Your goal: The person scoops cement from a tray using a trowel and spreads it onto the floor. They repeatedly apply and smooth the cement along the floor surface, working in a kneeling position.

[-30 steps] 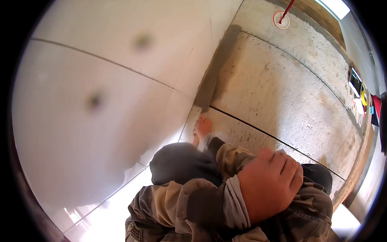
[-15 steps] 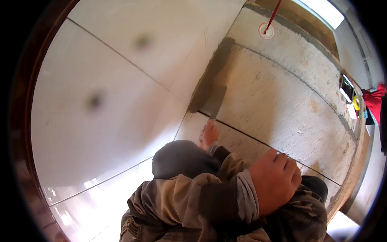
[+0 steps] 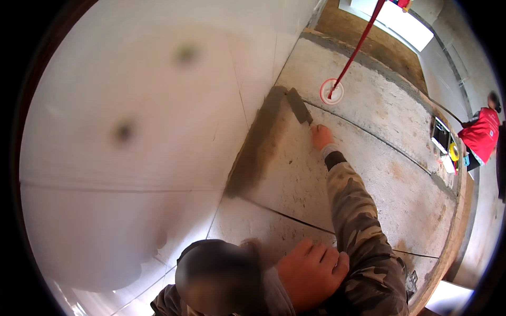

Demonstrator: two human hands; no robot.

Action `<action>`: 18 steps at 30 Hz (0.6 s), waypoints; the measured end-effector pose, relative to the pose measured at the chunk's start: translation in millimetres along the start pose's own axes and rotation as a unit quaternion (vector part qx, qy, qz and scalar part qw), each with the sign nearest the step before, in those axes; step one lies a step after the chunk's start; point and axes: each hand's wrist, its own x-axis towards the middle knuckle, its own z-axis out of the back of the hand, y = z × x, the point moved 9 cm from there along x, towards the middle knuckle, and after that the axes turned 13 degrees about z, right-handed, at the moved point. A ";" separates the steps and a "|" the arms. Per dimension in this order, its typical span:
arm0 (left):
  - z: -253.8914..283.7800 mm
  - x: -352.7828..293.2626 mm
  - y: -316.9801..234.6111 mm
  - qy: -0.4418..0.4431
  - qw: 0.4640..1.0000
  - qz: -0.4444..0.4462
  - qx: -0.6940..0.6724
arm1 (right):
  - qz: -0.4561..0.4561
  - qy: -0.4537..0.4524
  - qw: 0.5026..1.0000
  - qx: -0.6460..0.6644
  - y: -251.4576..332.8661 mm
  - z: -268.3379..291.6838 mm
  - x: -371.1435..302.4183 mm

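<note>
My right hand (image 3: 322, 137) reaches far forward, closed around the handle of a trowel (image 3: 299, 107). The handle is hidden in my fist; the long, flat grey blade points away to the left. It lies at the far right edge of a band of dark wet mortar (image 3: 256, 139), which runs along the seam beside the glossy white tiles (image 3: 132, 168). My left hand (image 3: 311, 275) rests near my body with its fingers curled in. Nothing shows in it, and its palm is hidden.
A red rod (image 3: 360, 47) ends at a round white disc (image 3: 332, 91) on the rough pale slabs (image 3: 390, 195). A tray of tools (image 3: 444, 138) and yellow tape (image 3: 454, 152) sit by the right edge. Beyond it, a person in a red top (image 3: 482, 131) holds a long pole.
My right hand has moved the trowel forward, from near my knee to the far end of the mortar band. My left hand is lower and further left in view; the view itself has shifted.
</note>
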 end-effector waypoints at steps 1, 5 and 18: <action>-2.1 1.0 5.3 -0.046 0.999 0.007 0.000 | 0.000 0.003 1.000 -0.004 -0.6 -1.9 14.0; -17.4 0.9 22.1 -0.083 0.996 0.013 0.000 | 0.038 0.001 0.999 -0.016 3.0 -17.0 58.6; -26.8 5.0 19.7 -0.010 0.995 0.031 -0.099 | 0.096 0.177 0.979 0.004 74.0 -44.0 -62.8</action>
